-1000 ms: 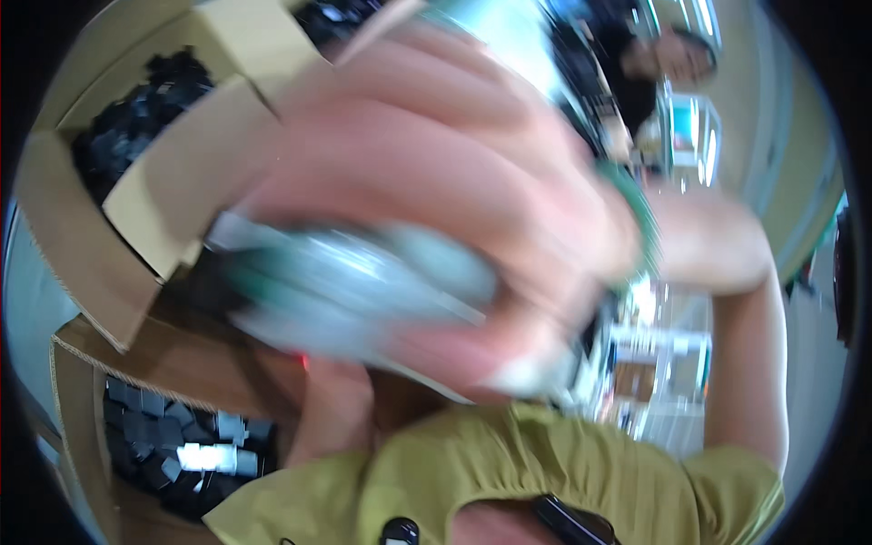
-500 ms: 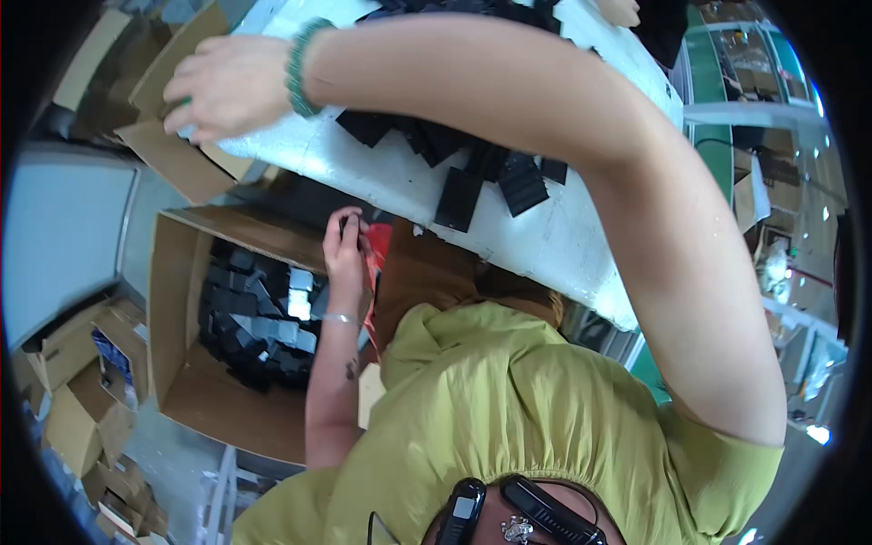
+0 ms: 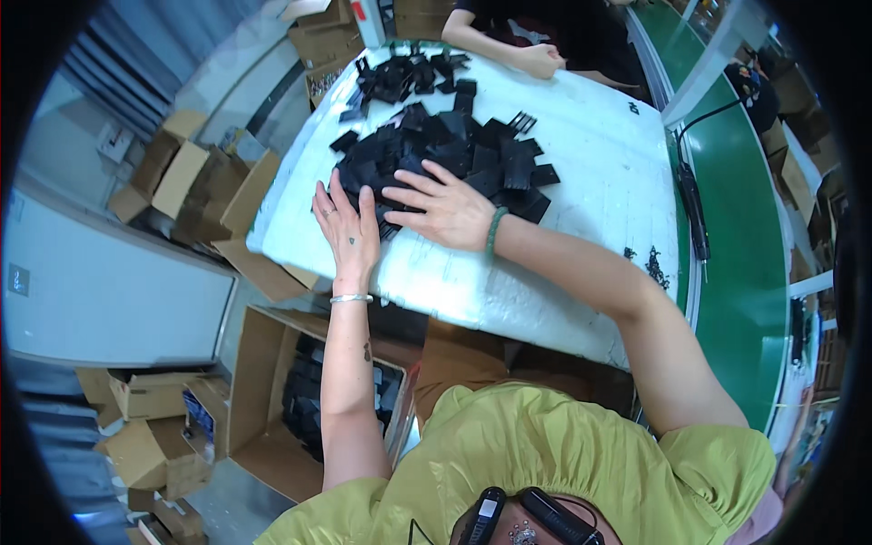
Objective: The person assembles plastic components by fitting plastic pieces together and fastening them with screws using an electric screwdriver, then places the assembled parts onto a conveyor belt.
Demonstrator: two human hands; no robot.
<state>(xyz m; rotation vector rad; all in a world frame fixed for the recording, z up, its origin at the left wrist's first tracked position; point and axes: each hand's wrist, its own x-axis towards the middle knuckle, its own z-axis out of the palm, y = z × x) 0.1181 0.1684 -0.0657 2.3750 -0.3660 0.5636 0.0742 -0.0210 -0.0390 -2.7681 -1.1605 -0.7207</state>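
At the far left, opened cardboard boxes [image 3: 195, 186] lie tumbled on the floor beside the table, flaps splayed, seemingly kept within reach of it. Below them, under the near edge of the table, an open carton [image 3: 272, 400] holds black parts [image 3: 304, 404], set low where pieces could be lifted out or dropped in.

The white-covered table [image 3: 581, 173] carries a heap of flat black pieces [image 3: 454, 154] spread loosely near its left half. The left hand [image 3: 348, 234], with a thin bracelet at the wrist, lies flat on the near left edge of the heap, fingers spread and apart, gripping nothing; it seems to press or fence the pieces so they do not slide off the table edge. Just beside it, the right hand [image 3: 447, 211], a green bead bracelet at the wrist, rests palm down on the heap with fingers fanned open, likewise clamped on nothing, and looks to be holding or raking the pile.

Farther back, a second smaller pile [image 3: 409, 74] lies before another person's hand [image 3: 538, 60]. At the right runs a green conveyor belt [image 3: 740, 263], with a dark cable [image 3: 690, 195] along its border.
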